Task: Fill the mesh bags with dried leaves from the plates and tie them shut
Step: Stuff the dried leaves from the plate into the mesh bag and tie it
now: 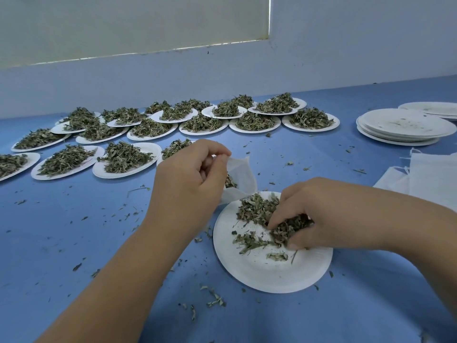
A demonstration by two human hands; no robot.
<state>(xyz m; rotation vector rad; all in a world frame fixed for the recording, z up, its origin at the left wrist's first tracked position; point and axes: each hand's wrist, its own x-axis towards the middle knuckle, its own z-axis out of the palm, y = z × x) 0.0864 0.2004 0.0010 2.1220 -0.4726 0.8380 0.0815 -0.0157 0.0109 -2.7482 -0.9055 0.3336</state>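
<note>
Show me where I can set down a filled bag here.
Two bare patches: the table between the full plates, the empty stack and the right hand; and the near left corner below the full plates, crumbs only. Crowded: the plate rows at back left, the spare bags at right.

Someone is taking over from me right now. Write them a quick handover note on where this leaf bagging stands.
Left hand pinches the mesh bag open by its rim, just beyond the near plate; some leaves are already inside.
Right hand grips a clump of dried leaves on that plate.
Done: a stack of empty plates sits at far right; no tied bags in view.
Left: finish this plate, tie the bag, then work through the many full plates behind. Spare mesh bags lie at right.
</note>
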